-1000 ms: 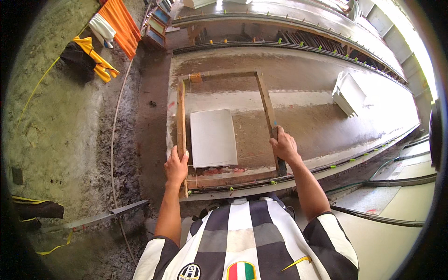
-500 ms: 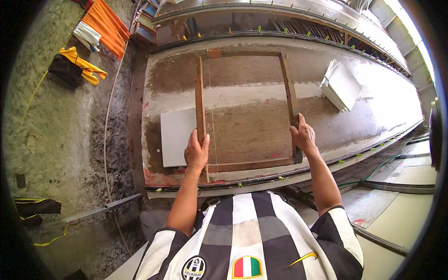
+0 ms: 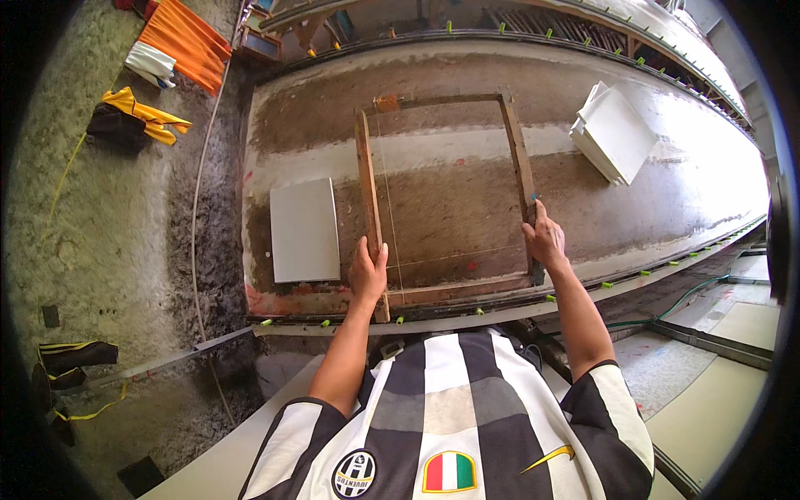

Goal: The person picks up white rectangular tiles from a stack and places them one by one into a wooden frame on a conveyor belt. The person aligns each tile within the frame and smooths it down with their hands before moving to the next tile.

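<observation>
A rectangular wooden frame (image 3: 368, 179) is held flat in front of me, over the stained table (image 3: 450, 62). My left hand (image 3: 367, 268) is closed around the lower part of its left bar, thumb on top. My right hand (image 3: 546, 237) grips the right bar near its lower end, with the index finger stretched along the wood. Thin pale lines cross the frame's opening, and the tabletop shows through. Whether the frame touches the table, I cannot tell. Left of the frame lies a flat stack of white sheets (image 3: 304, 232).
A taller, uneven stack of white sheets (image 3: 617, 137) stands at the table's right. Green clips (image 3: 400, 320) line the table edges. A second long table runs beyond the far edge. Orange cloth (image 3: 185, 43) and yellow-and-black cloth (image 3: 137, 117) hang by the rough left wall.
The frame has shifted right over the table, both hands still on it. A wider gap now separates its left bar from the flat white stack. My view has shifted a little too.
</observation>
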Demonstrator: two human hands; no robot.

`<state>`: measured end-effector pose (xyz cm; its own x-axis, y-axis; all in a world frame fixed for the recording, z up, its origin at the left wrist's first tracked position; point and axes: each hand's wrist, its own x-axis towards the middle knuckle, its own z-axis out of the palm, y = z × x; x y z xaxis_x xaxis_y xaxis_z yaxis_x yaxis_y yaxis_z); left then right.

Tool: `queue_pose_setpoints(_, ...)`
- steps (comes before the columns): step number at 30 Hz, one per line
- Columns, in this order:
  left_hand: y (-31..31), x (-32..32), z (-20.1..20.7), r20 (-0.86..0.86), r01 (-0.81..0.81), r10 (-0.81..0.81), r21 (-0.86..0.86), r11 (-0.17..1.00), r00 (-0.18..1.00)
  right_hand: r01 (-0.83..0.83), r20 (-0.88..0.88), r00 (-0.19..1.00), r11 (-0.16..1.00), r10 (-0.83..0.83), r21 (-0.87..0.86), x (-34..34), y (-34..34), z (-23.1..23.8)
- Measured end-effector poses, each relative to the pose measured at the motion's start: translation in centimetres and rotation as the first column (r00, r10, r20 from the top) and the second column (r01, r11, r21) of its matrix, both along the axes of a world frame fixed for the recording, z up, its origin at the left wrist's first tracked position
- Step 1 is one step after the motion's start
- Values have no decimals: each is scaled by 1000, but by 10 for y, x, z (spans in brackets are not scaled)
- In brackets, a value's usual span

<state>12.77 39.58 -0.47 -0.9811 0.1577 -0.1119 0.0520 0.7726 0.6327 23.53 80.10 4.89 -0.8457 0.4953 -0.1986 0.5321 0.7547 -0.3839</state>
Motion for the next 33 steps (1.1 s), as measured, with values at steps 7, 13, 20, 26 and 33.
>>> queue_pose_setpoints(7, 1, 12, -5, 65, 0, 3, -47, 999, 998, -9, 2, 1000, 1000, 9, -26, 13, 2, -11)
queue_pose_setpoints(13, 1, 17, -10, 23, 9, -8, -57, 998, 1000, -13, -11, 1000, 999, 12, -36, 22, 1, -11)
queue_pose_setpoints(20, 9, 14, 7, 110, -7, 16, -76, 997, 994, -44, -54, 998, 999, 43, -14, 23, 4, -21)
queue_pose_setpoints(26, 9, 13, 4, 61, 20, -14, -99, 995, 998, -24, -27, 999, 998, 22, -58, 22, 5, -23)
queue_pose_setpoints(33, 13, 19, 4, 102, 27, -15, -116, 993, 995, -25, -27, 999, 996, 23, -91, 22, 8, -17)
